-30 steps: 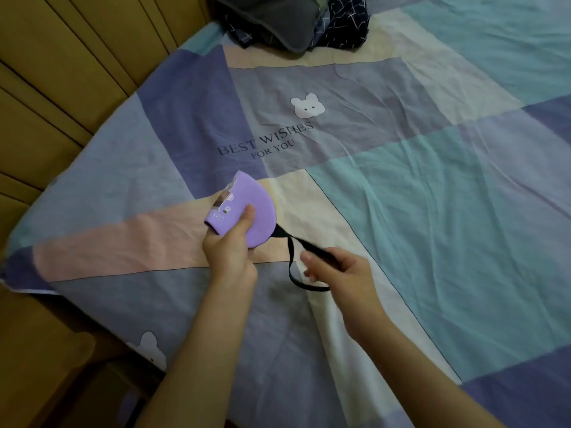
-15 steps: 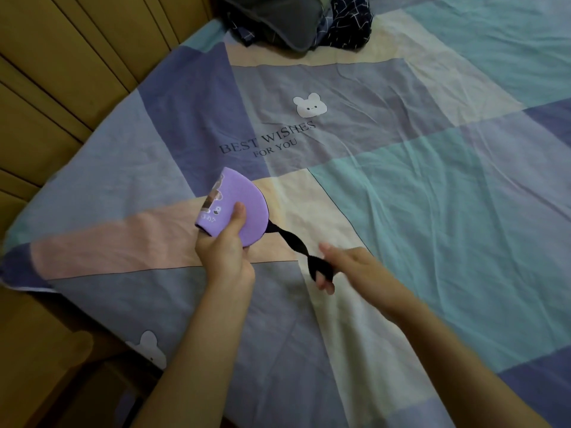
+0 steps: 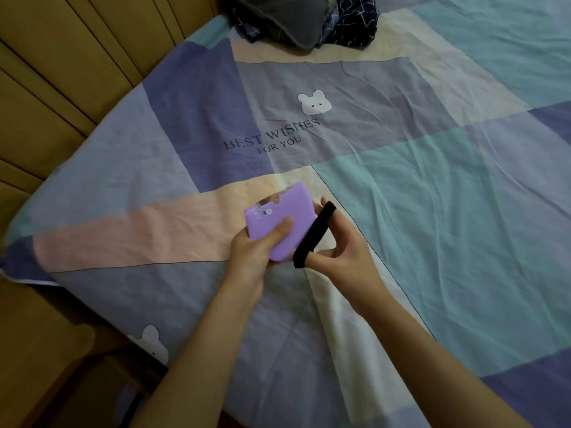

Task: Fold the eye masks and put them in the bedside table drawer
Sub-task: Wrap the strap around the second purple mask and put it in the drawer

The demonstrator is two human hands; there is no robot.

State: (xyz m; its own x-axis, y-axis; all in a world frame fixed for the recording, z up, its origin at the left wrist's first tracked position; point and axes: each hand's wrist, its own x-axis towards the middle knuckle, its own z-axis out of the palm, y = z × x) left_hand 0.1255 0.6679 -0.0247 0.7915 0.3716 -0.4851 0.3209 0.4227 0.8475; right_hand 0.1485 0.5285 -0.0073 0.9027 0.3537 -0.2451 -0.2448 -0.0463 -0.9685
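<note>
From the head camera, your left hand (image 3: 256, 248) grips the folded purple eye mask (image 3: 279, 222) above the patchwork bedsheet (image 3: 432, 211), thumb pressed on its face. Your right hand (image 3: 346, 251) stretches the mask's black strap (image 3: 312, 234) taut between thumb and fingertips, just beside the mask. Dark bundled fabric (image 3: 302, 20) lies at the bed's far edge.

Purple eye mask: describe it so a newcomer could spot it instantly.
Start at the patchwork bedsheet and drop below its "BEST WISHES FOR YOU" print. There the left hand grips a folded purple eye mask. Unlike the dark fabric pile at the top, it is pastel, with a black elastic strap stretched over the right hand.
</note>
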